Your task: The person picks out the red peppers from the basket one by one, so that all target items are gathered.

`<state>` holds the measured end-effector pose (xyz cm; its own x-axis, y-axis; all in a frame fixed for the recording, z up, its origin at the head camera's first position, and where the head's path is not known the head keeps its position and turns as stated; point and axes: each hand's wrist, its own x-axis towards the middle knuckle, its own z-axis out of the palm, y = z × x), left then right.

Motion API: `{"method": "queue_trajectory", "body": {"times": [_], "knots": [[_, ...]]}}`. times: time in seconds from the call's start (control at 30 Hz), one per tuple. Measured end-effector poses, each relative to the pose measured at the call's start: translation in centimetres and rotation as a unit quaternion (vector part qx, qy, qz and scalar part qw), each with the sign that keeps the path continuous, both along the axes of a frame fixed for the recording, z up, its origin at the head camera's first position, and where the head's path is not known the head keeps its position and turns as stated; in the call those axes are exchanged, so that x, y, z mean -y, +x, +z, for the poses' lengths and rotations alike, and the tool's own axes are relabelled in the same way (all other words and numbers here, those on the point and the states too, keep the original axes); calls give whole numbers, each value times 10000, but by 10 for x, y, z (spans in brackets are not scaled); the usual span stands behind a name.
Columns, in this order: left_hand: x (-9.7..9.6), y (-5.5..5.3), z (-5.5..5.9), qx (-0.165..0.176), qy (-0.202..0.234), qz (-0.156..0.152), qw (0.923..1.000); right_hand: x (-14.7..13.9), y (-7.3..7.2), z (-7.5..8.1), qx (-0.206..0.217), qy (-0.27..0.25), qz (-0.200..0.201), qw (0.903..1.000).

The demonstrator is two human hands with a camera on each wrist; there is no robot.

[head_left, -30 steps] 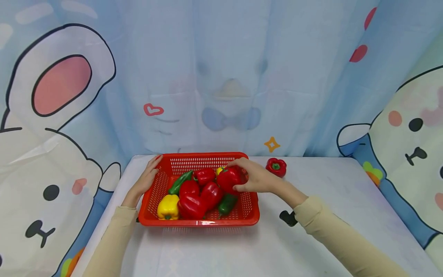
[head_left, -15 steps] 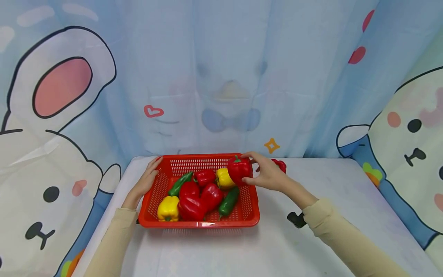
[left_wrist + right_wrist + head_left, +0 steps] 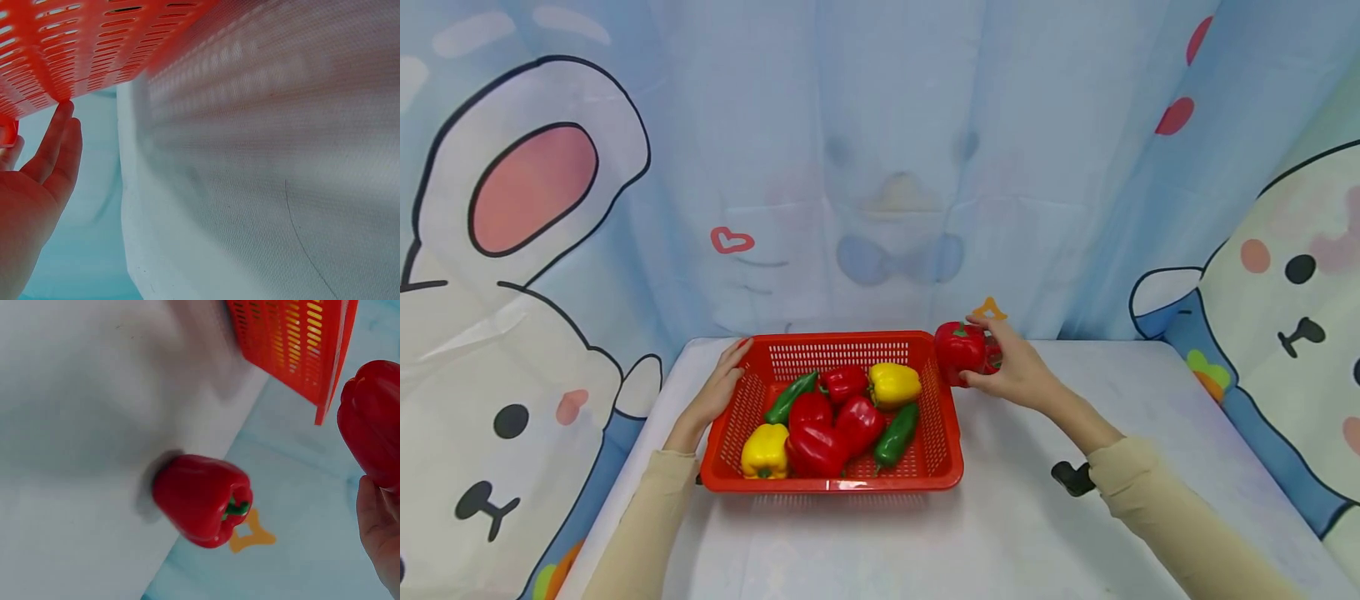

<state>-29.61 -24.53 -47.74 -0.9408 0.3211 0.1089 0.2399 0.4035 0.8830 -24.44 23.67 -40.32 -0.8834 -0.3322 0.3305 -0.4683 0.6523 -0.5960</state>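
Note:
My right hand (image 3: 1011, 371) holds a red bell pepper (image 3: 958, 352) between thumb and fingers, just outside the basket's far right corner. In the right wrist view this bell pepper (image 3: 375, 422) is at the right edge, raised off the table. A second red bell pepper (image 3: 203, 500) lies on the table below; in the head view it is mostly hidden behind the hand. My left hand (image 3: 721, 387) holds the left rim of the red plastic basket (image 3: 831, 485), and its fingertips (image 3: 64, 109) touch the outer wall in the left wrist view.
Inside the basket lie several red bell peppers (image 3: 859, 423), a yellow bell pepper (image 3: 765, 450) at front left, another yellow bell pepper (image 3: 895, 385) at the back, and two long green peppers (image 3: 897, 435). A printed curtain (image 3: 895, 167) hangs behind the white table (image 3: 1000, 533).
My right hand has lifted the red bell pepper out of the basket and carried it right, past the rim. More of the back yellow pepper now shows. The left hand has stayed put.

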Motion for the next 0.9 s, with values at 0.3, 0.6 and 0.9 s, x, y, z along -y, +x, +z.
{"method": "queue_trajectory", "body": {"times": [0.3,0.6,0.9], "knots": [[-7,13,25,134,73,-106,9998,-30,-3,-14,-112,-3,-514,9986],[-1,2,1,-30,35,-56,10000,-59,-1,-28,-366,-168,-1230,9916],[-6,12,18,73,82,-113,9999,-86,-4,-39,-662,-394,-1764,9813]]}}
